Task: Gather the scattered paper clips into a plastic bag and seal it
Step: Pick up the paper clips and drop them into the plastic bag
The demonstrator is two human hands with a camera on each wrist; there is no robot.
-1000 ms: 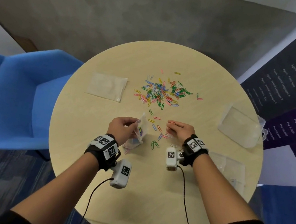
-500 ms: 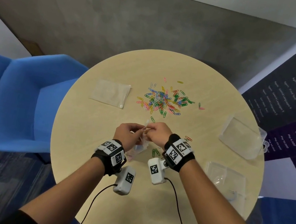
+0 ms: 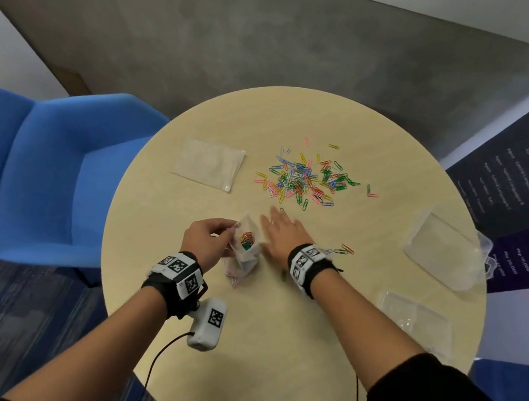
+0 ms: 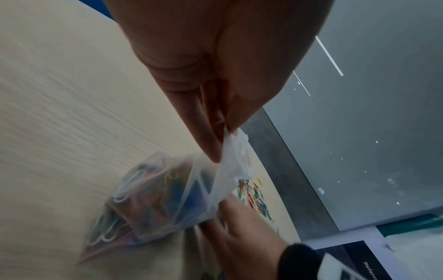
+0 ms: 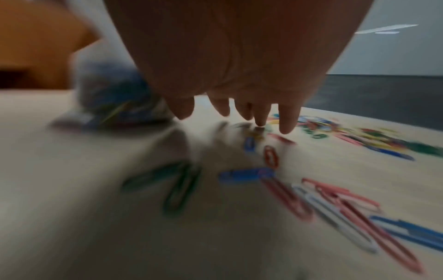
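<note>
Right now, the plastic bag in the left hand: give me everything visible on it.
The plastic bag is small, clear and crinkled, made of thin film. Its mouth is open and faces up. The left hand pinches its top edge between thumb and fingers, as the left wrist view shows. Its lower part rests on the table, holding a bunch of coloured paper clips. The right hand is just beside it, fingers spread; contact cannot be told. It is not sealed.
</note>
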